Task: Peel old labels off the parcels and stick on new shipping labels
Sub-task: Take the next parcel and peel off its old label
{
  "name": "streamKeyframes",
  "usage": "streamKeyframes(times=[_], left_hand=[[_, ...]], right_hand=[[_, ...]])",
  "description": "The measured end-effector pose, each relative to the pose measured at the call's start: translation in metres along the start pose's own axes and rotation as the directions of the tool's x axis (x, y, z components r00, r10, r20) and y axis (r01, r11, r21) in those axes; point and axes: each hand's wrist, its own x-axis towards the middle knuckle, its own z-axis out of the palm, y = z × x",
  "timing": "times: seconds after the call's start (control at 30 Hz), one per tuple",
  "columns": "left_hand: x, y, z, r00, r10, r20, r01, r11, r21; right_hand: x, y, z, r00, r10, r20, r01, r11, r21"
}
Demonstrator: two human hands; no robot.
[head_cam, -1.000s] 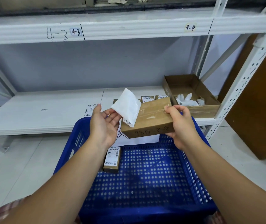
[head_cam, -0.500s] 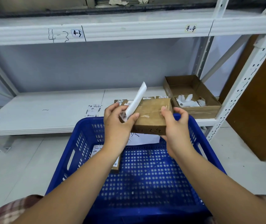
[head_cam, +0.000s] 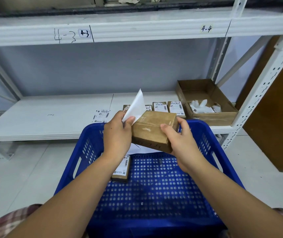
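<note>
step: peeling, I think | my left hand (head_cam: 117, 134) fingers (head_cam: 130, 120) pinch the white label (head_cam: 136, 107), standing up at the parcel (head_cam: 154, 129) left corner | right hand (head_cam: 182, 141) grips the parcel over the blue basket (head_cam: 204, 133) | I pull slow, low

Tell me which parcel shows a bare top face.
The parcel gripped by the right hand: its top is plain cardboard and tape; the basket parcel and shelf parcels carry printed labels.
</note>
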Motion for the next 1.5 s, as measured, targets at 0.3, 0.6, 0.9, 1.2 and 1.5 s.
streamKeyframes(times=[0.3,0.6,0.9,1.2,1.5], left_hand=[[0.002,-0.004,-0.003,1.0,0.009,0.019,-0.01,0.999,0.049],[0.008,-0.003,-0.006,0.999,0.021,-0.024,-0.02,0.999,0.03],[0.013,-0.001,-0.012,0.997,-0.038,-0.067,0.031,0.995,-0.09],[0.02,-0.008,-0.011,0.978,-0.203,-0.056,0.171,0.922,-0.348],[0.023,-0.005,-0.013,0.91,-0.393,0.129,0.362,0.605,-0.709]], right_hand=[[-0.001,-0.001,-0.004,0.999,-0.004,0.037,0.005,0.999,-0.033],[0.006,-0.016,-0.013,0.997,0.005,0.077,-0.004,1.0,-0.004],[0.01,-0.022,-0.018,0.995,0.041,0.095,-0.042,0.999,0.011],[0.01,-0.03,-0.022,0.988,0.061,0.14,-0.071,0.995,0.072],[0.013,-0.033,-0.027,0.986,0.113,0.124,-0.122,0.991,0.059]])
